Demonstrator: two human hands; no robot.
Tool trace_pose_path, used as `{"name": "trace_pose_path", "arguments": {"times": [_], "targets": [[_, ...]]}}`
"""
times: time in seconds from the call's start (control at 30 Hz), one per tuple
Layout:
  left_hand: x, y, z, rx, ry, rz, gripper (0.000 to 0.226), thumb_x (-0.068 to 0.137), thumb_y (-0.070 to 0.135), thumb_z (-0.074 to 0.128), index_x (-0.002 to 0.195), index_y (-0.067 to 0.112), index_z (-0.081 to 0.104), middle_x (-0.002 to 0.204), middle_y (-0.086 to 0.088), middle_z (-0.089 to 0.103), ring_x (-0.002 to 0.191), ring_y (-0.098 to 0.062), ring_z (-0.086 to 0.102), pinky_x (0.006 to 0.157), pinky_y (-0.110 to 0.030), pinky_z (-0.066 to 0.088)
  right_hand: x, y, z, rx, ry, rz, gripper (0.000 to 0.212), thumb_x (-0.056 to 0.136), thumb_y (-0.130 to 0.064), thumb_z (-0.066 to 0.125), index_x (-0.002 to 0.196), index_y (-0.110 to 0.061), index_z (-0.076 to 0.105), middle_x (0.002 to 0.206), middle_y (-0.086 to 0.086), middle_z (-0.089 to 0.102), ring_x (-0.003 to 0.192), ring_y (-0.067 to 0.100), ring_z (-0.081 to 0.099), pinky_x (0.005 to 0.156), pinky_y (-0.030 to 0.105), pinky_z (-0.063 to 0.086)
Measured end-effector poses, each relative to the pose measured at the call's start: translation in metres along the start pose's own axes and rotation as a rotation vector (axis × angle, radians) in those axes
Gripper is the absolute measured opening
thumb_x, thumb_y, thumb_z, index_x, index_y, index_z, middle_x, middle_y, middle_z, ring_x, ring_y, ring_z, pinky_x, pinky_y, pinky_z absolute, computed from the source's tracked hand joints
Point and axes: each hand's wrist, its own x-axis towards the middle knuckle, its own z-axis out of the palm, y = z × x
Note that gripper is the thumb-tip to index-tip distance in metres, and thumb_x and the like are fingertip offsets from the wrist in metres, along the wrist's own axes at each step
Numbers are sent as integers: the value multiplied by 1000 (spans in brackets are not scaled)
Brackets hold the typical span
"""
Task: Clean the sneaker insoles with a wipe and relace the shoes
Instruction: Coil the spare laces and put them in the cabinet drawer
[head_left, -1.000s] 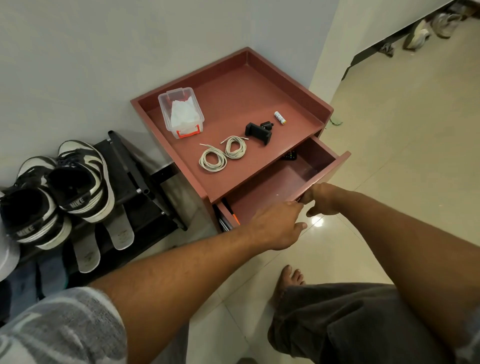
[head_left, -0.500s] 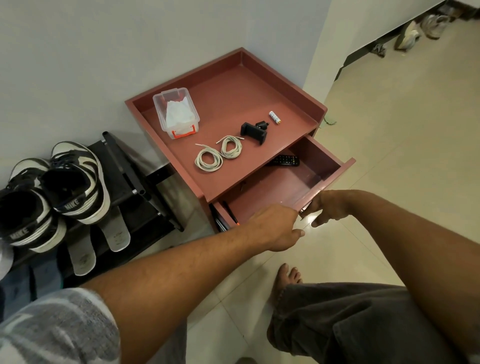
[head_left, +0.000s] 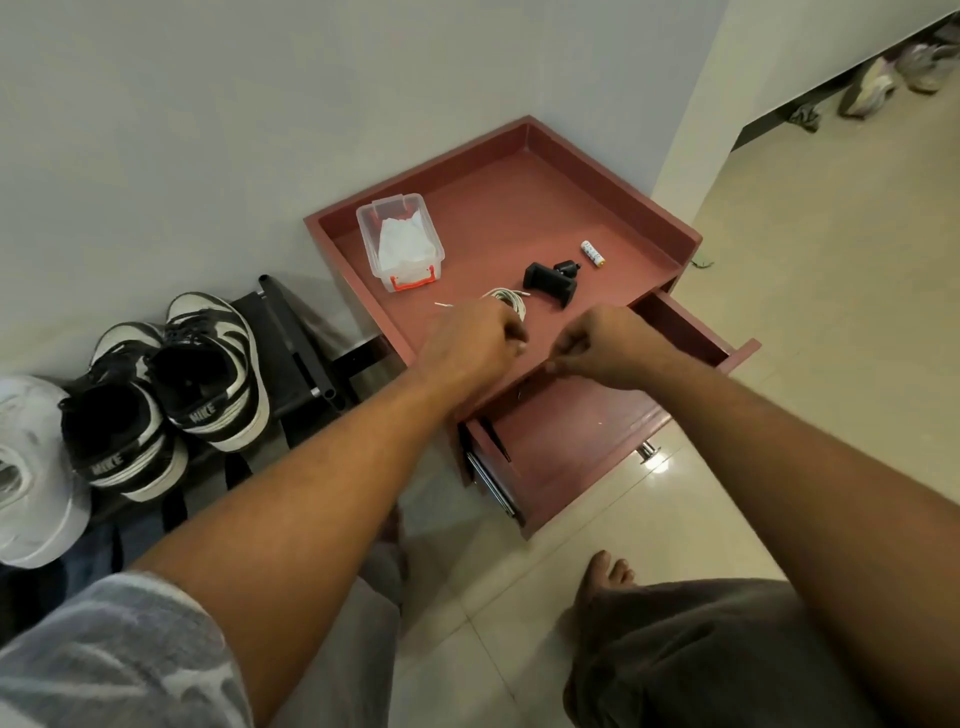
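Both hands are up off the drawer front since half a second ago, now over the cabinet top (head_left: 519, 208) at frame centre. Laces (head_left: 511, 301) lie there: one coil edge and a loose tip show, poking out past the upper side of the left hand (head_left: 467, 340); the second coil, visible earlier, is now covered. Left fingers curl down over the laces, can't tell if they have them yet. Right hand (head_left: 608, 348) is just right of it, fingertips bunched at the top's front edge, can't tell what they pinch, if anything. Left hand is nearer, so the pickup is probably its job. Drawer (head_left: 571, 436) stands open, lower right. Wipe box (head_left: 400, 239) is above the hands, untouched. Sneakers (head_left: 208, 374) on the rack at left, unlaced; view has swung down and closer
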Motion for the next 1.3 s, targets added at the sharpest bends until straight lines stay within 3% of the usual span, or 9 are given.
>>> {"name": "trace_pose_path", "arguments": {"times": [0.07,0.17,0.33,0.47,0.57,0.83,1.0,1.17,1.3], "targets": [[6,-31,-9,51,113,-81,24,95,30,73,116,37,81,113,11,79,105,-16,71,89,-36,57,17,-26,17,41,182,-9,11,85,-39,83,86,-29,79,81,-11,74,78,11,69,73,33,58],[12,-66,-8,57,179,-135,33,93,23,65,121,36,79,117,8,78,111,-23,70,90,-41,58,39,-56,39,1,334,4,16,86,-36,77,101,-32,81,92,-7,76,84,17,68,70,30,54],[19,-83,4,141,230,-3,37,100,27,54,129,25,76,134,6,72,122,-26,65,97,-47,57,71,-78,62,-50,445,42,25,90,-38,70,113,-32,79,103,-1,75,95,24,72,69,30,50],[21,-87,10,200,215,5,34,98,27,56,123,28,79,125,9,76,111,-28,68,90,-48,60,83,-75,69,-130,443,82,20,94,-36,64,103,-27,79,100,4,71,91,28,71,64,31,44],[20,-86,11,215,183,-37,27,96,27,59,111,32,81,103,8,77,99,-26,66,78,-45,60,84,-74,69,-130,420,72,17,93,-32,66,102,-28,80,96,3,72,88,27,70,62,30,43],[15,-77,11,177,165,-151,18,90,25,64,88,27,82,76,-2,66,78,-26,62,64,-36,44,88,-84,81,-148,398,88,13,86,-24,66,81,-21,77,77,1,66,73,27,66,57,29,44],[11,-68,5,196,149,-172,18,94,14,67,94,20,83,74,-2,61,71,-21,54,65,-35,44,88,-90,84,-246,409,109,14,86,-21,70,73,-20,74,71,1,59,63,23,58,52,27,42],[11,-62,3,267,124,-199,17,94,9,66,94,16,82,82,-7,68,77,-25,62,75,-39,59,78,-97,80,-311,353,87,11,89,-18,70,81,-21,76,72,-1,59,63,23,55,54,30,43],[11,-56,0,345,121,-192,19,95,7,63,89,15,79,78,-7,67,71,-24,53,71,-38,52,73,-97,80,-386,345,56,12,96,-18,66,85,-17,71,80,1,61,69,25,61,58,32,43]]}}
